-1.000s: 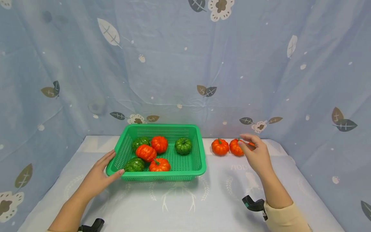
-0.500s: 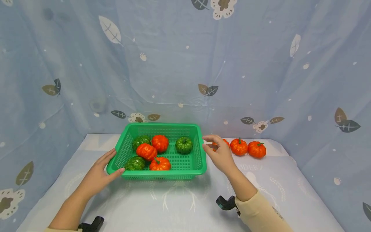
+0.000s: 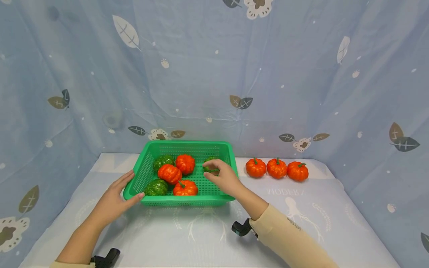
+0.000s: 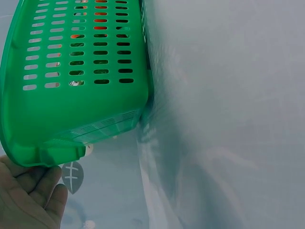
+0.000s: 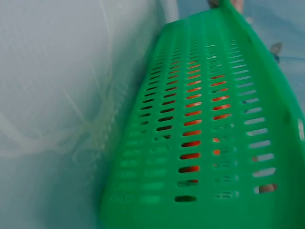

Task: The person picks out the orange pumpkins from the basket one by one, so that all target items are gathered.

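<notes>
Touching the left end of the green basket (image 3: 187,198), the left hand (image 3: 112,204) has its fingers extended, thumb spread apart at the basket's near left corner. The right hand (image 3: 225,179) is positioned over the basket's right part, thumb and curved fingers apart, partly covering a green pumpkin (image 3: 209,159) inside; contact cannot be determined. Three red-orange pumpkins (image 3: 185,164) and two mottled pumpkins (image 3: 156,187) lie in the basket's left and middle parts. Three orange pumpkins (image 3: 276,168) form a row right of the basket.
</notes>
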Tool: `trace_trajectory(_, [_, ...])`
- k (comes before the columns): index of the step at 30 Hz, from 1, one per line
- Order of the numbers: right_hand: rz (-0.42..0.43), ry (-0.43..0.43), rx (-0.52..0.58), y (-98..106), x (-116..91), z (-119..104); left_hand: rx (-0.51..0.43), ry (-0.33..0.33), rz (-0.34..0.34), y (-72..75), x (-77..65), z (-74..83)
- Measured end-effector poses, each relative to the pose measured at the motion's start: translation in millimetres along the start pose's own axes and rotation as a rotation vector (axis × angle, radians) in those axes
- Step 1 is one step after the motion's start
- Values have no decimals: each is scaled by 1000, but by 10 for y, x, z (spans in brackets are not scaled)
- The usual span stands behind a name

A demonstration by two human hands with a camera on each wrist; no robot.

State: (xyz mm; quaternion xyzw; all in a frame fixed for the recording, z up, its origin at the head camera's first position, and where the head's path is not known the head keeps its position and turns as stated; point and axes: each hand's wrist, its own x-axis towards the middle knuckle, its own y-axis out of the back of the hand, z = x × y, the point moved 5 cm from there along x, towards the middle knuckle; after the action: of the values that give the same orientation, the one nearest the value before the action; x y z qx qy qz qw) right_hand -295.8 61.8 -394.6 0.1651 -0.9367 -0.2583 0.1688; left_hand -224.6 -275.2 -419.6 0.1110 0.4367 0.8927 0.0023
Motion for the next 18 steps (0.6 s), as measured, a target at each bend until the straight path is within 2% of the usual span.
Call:
trace_trajectory(5, [-115, -37, -78, -175, 125, -8, 5, 0, 0, -2, 2, -3])
trace_trajectory(13, [-290, -77, -119, -387, 288, 6, -11, -3, 9, -4, 7, 0])
trace_trajectory(18, [-371, -92, -211, -470, 349, -8, -15, -1, 8, -13, 1, -6])
